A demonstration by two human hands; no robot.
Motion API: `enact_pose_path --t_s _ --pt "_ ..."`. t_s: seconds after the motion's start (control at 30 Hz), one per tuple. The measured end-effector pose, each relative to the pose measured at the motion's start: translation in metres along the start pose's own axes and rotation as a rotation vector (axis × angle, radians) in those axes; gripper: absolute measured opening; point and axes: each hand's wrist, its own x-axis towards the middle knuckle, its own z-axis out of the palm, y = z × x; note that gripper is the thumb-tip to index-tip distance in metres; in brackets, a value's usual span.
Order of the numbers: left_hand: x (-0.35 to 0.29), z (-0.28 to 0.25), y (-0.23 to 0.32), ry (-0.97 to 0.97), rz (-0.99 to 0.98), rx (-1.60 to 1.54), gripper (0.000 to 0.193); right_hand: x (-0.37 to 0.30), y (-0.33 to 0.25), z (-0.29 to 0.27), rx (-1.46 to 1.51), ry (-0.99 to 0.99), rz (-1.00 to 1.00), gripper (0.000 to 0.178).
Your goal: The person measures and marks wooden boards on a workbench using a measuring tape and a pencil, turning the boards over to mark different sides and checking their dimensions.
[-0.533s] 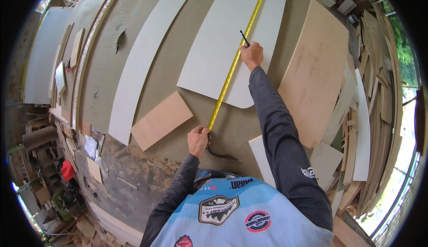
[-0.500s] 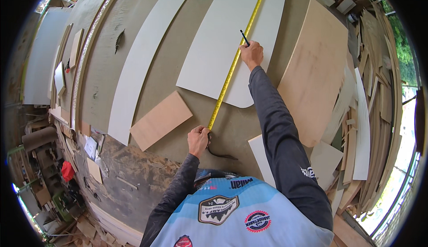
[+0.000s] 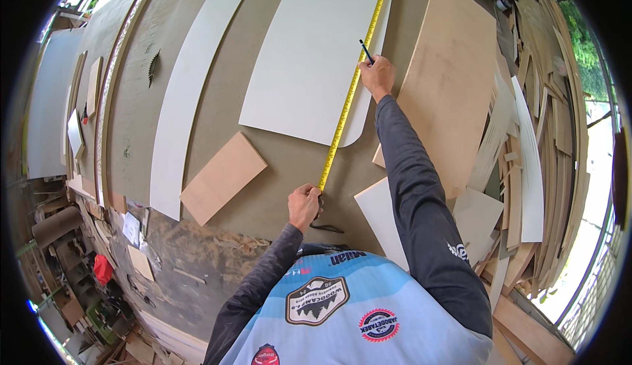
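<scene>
Left grip (image 3: pixel 305 205) clasps tape measure (image 3: pixel 340 128) beyond near edge of white panel (image 3: pixel 296 68); right grip (image 3: pixel 378 77) pinches pencil (image 3: pixel 366 51) over panel. Tape extended; measuring seems underway, no marks discernible.

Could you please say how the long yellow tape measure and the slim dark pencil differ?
The yellow tape measure stretches across the flat white panel, while the slim dark pencil is far shorter. The left hand holds the tape measure's near end; the right hand holds the pencil. The tape measure slants up-right, the pencil up-left. Both are narrow.
</scene>
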Motion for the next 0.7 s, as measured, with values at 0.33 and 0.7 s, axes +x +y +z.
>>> enact_pose_path --t_s 0.33,0.7 --pt "-0.002 0.003 -0.005 0.009 0.019 0.036 0.023 -0.016 -0.005 0.0 -0.004 0.031 0.011 0.018" --pt "0.0 0.003 -0.006 -0.033 0.002 -0.004 0.022 -0.021 -0.009 -0.002 0.007 0.036 0.018 0.019"
